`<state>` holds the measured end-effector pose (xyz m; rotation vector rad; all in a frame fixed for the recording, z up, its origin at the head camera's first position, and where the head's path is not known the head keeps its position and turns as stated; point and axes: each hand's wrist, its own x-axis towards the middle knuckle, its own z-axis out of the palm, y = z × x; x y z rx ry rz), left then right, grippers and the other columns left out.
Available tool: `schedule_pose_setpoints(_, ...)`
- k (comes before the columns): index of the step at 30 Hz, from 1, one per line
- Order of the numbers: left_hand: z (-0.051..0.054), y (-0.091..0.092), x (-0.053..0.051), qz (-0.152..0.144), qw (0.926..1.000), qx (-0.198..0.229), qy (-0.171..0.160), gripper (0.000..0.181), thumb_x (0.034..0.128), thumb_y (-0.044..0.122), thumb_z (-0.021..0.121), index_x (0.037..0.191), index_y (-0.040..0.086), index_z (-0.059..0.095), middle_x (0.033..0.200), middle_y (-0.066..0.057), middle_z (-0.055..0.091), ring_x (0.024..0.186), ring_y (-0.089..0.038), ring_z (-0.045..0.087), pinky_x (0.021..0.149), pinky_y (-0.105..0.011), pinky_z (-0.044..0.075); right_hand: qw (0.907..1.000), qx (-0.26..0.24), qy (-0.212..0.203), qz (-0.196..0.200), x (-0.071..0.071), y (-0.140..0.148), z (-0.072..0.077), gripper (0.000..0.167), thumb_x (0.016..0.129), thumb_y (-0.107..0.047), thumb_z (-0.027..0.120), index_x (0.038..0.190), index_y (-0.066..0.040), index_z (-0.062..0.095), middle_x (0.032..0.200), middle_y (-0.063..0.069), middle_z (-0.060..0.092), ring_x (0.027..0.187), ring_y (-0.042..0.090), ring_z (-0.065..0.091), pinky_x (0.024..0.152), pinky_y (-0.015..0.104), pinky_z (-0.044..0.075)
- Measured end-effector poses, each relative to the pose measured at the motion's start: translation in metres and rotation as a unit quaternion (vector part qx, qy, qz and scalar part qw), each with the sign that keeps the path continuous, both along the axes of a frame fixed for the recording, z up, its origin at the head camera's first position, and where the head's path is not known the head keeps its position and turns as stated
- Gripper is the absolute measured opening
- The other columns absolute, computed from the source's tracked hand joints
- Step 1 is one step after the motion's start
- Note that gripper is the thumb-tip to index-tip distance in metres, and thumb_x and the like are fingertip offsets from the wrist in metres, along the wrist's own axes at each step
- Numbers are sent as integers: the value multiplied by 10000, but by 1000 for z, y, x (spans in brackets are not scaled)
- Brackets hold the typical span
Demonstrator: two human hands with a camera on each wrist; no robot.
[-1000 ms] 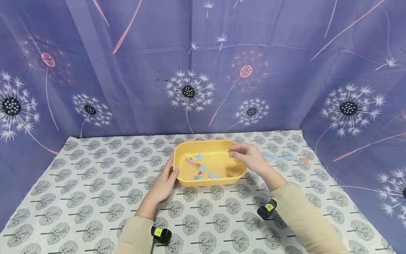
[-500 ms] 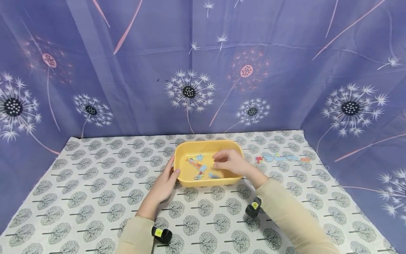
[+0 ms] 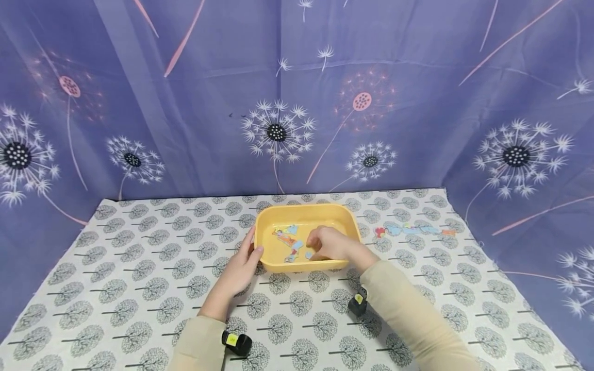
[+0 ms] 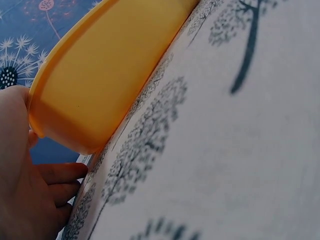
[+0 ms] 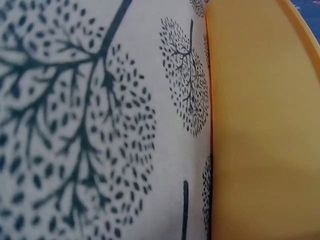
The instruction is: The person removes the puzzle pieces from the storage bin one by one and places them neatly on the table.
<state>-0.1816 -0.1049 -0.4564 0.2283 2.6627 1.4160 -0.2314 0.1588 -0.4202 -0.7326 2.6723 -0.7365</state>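
Note:
A yellow plastic tray (image 3: 306, 267) stands on the patterned cloth, with several flat, colourful cut-out pieces (image 3: 286, 240) in its left part. My left hand (image 3: 240, 268) holds the tray's left end, thumb at the near corner and fingers along the outer wall. In the left wrist view the thumb side touches the tray's rim (image 4: 37, 95). My right hand (image 3: 331, 243) is inside the tray, fingers bent down beside a small light-blue piece (image 3: 308, 255). That piece is partly covered by the hand, so a grip on it cannot be made out. The right wrist view shows only cloth and the tray's outer wall (image 5: 260, 125).
To the right of the tray, a row of flat pieces lies on the cloth: a red one (image 3: 380, 232), light-blue ones (image 3: 410, 230) and an orange one (image 3: 448, 232). A purple dandelion-print curtain (image 3: 209, 103) hangs behind the cloth-covered table (image 3: 153, 288).
My right hand has moved left and down from the tray's right rim to the light-blue piece, uncovering the red piece on the cloth. The left hand has stayed at the tray.

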Motion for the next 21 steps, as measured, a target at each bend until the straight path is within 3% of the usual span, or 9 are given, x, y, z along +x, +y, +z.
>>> schedule_pose_setpoints(6, 0, 0, 0, -33, 10000, 3, -18, 611, 1003, 464, 342, 1527, 335, 54, 1449, -117, 452, 1276, -364, 486, 1052, -624, 337, 9988, 61, -132, -467, 1, -1, -1, 171, 768, -140, 767, 902, -101, 669, 873, 6, 646, 829, 135, 582, 798, 310, 518)
schedule_pose_setpoints(10, 1, -1, 0, -38, 10000, -16, -11, 607, 1008, 442, 347, 1527, 335, 51, 1458, -115, 439, 1286, -361, 476, 1057, -625, 329, 9987, 7, -100, -504, 2, -1, -1, 131, 795, -129, 740, 885, -111, 647, 845, -6, 635, 807, 123, 572, 776, 302, 510)
schedule_pose_setpoints(15, 0, -1, -1, -72, 10000, -7, 16, 621, 1003, 467, 341, 1529, 323, 44, 1461, -127, 433, 1292, -361, 469, 1060, -618, 331, 9982, -326, -121, -487, 3, 1, -3, 105, 817, -86, 688, 873, -105, 600, 773, -12, 629, 730, 103, 565, 723, 266, 502)
schedule_pose_setpoints(21, -2, -1, 0, -98, 10000, 9, 13, 651, 982, 545, 318, 1528, 325, 41, 1477, -137, 407, 1311, -363, 446, 1069, -610, 323, 9914, -1050, 236, -740, 4, 3, -3, 75, 850, -84, 651, 916, -51, 635, 791, 34, 671, 665, 83, 579, 653, 232, 514)
